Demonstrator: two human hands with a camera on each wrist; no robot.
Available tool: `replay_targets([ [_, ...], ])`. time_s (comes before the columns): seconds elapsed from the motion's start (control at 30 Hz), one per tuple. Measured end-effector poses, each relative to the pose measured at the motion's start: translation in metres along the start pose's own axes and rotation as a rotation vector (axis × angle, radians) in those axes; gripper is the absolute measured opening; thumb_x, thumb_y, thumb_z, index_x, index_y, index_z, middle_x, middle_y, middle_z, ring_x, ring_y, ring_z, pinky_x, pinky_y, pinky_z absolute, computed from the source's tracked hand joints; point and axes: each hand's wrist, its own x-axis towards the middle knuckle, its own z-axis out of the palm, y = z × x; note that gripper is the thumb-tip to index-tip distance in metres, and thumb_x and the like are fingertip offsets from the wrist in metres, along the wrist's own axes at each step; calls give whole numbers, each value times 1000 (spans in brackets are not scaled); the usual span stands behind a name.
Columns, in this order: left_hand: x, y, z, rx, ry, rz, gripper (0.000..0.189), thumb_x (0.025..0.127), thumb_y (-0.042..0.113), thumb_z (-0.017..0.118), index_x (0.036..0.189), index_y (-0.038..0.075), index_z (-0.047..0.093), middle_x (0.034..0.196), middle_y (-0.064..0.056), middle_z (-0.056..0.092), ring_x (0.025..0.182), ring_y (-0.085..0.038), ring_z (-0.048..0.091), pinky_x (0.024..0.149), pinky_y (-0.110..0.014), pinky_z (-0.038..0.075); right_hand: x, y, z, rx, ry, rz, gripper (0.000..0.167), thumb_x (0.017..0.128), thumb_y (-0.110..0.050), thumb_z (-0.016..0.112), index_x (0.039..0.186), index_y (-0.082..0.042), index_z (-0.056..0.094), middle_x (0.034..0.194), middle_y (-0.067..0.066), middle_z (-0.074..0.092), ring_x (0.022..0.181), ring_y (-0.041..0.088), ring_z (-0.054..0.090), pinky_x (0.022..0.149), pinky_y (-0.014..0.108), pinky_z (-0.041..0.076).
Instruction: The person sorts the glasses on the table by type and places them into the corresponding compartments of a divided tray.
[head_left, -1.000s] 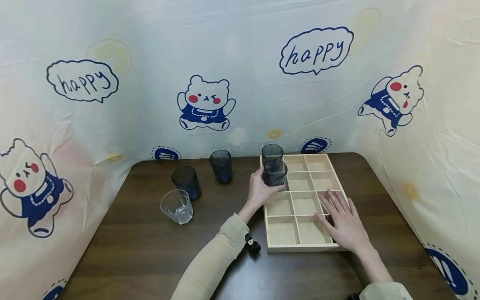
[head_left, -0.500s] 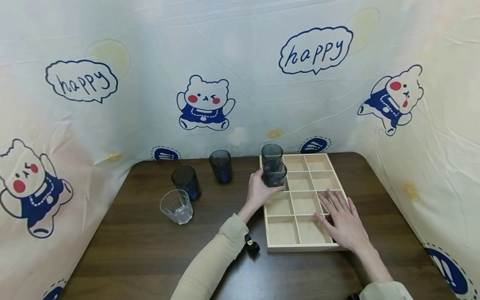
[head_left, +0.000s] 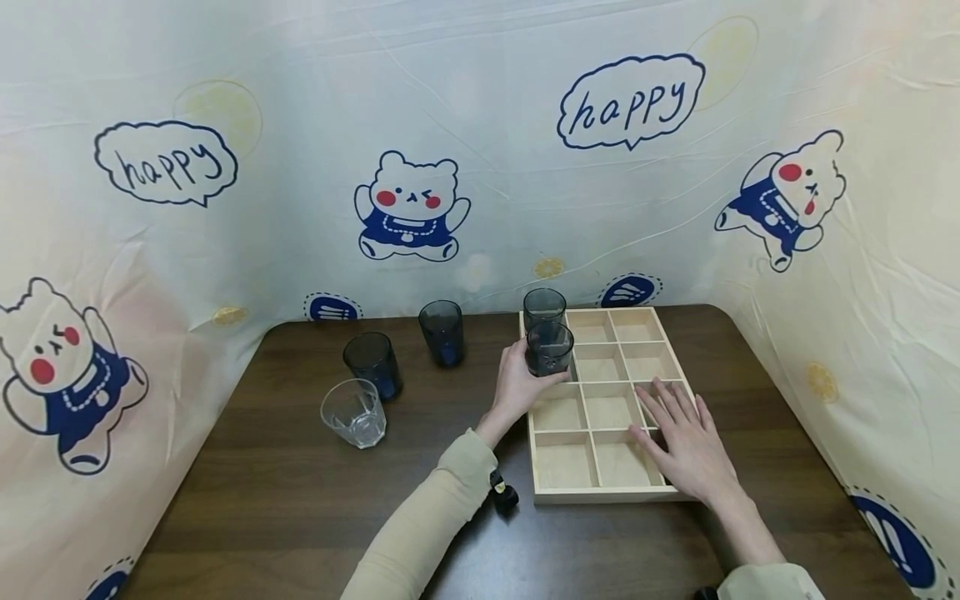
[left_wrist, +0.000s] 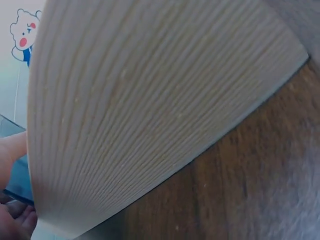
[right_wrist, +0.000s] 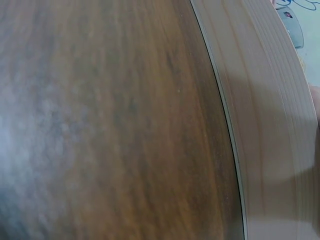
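My left hand (head_left: 517, 382) grips a dark tinted glass (head_left: 550, 350) over the left column of a pale wooden compartment box (head_left: 611, 497). Right behind it, a second tinted glass (head_left: 544, 305) stands in the box's back left compartment. In the left wrist view, the fingers (left_wrist: 10, 152) and part of the held glass (left_wrist: 20, 180) show past the box's side wall (left_wrist: 150, 110). My right hand (head_left: 692, 446) lies with fingers spread over the right side of the box, near its front corner. The right wrist view mostly shows the table and the box wall (right_wrist: 270, 125).
Left of the box stand two more dark glasses, one farther back (head_left: 442, 333) and one nearer (head_left: 372, 365). A clear glass (head_left: 355, 415) stands in front of the nearer one. The brown table (head_left: 285, 508) meets a printed curtain (head_left: 480, 100) at the back and sides.
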Motion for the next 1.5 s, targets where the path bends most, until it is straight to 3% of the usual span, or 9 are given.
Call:
replay_targets([
  [0.13, -4, -2, -5, -2, -27, 47, 73, 86, 31, 96, 145, 4, 64, 139, -18, 71, 132, -38, 60, 113, -57, 52, -1, -1, 1, 3, -2, 2, 73, 111, -57, 54, 169, -15, 42, 179, 24, 31, 166, 53, 22, 131, 76, 14],
  [0.17, -1, -13, -2, 6, -23, 88, 74, 87, 38, 95, 146, 6, 63, 140, -16, 71, 134, -35, 59, 115, -54, 51, -1, -1, 1, 3, -2, 1, 73, 111, -56, 55, 169, -15, 42, 179, 24, 31, 166, 53, 22, 131, 76, 14],
  [0.2, -3, -14, -4, 18, -25, 102, 74, 89, 39, 93, 147, 6, 63, 141, -17, 70, 135, -36, 59, 115, -55, 51, -1, -2, 1, 3, -2, 1, 73, 111, -56, 55, 169, -15, 42, 179, 24, 31, 166, 53, 22, 131, 76, 14],
  [0.37, -8, -22, -12, 101, -58, 153, 80, 97, 46, 84, 158, 3, 54, 157, -21, 59, 152, -39, 49, 127, -57, 44, 0, -2, 0, 4, 1, -4, 72, 111, -56, 55, 170, -16, 42, 179, 23, 31, 166, 52, 22, 131, 76, 14],
  [0.4, -12, -13, -18, 124, -80, 128, 80, 99, 41, 83, 160, 0, 51, 160, -25, 55, 155, -43, 45, 127, -61, 42, 0, -2, -1, 4, 1, -5, 72, 111, -56, 55, 170, -16, 42, 179, 23, 31, 167, 52, 22, 131, 76, 14],
  [0.63, -22, -13, -33, 310, -159, 116, 83, 106, 55, 69, 169, 8, 41, 177, -24, 34, 169, -43, 25, 134, -63, 31, 1, -1, -2, -1, 10, -9, 72, 110, -54, 57, 170, -16, 42, 179, 24, 31, 166, 53, 23, 131, 76, 15],
  [0.9, -35, -14, -51, 475, -144, 128, 85, 108, 63, 59, 172, 12, 36, 179, -22, 31, 170, -44, 23, 137, -65, 23, 0, -1, -1, -3, 12, -10, 72, 110, -54, 58, 170, -16, 42, 179, 24, 32, 166, 53, 23, 131, 76, 16],
  [1.17, -51, -21, -74, 514, -106, 61, 86, 108, 65, 57, 172, 13, 35, 180, -21, 29, 170, -44, 23, 136, -67, 24, 0, 0, -3, 0, 4, -10, 73, 111, -56, 55, 171, -17, 40, 180, 23, 31, 166, 53, 21, 131, 76, 14],
  [1.5, -69, -37, -104, 524, -87, 40, 87, 108, 61, 61, 173, 13, 31, 180, -23, 28, 169, -45, 24, 136, -67, 25, 0, -2, -1, 14, -7, -6, 73, 111, -57, 54, 171, -17, 40, 180, 24, 30, 167, 53, 20, 130, 78, 14],
])
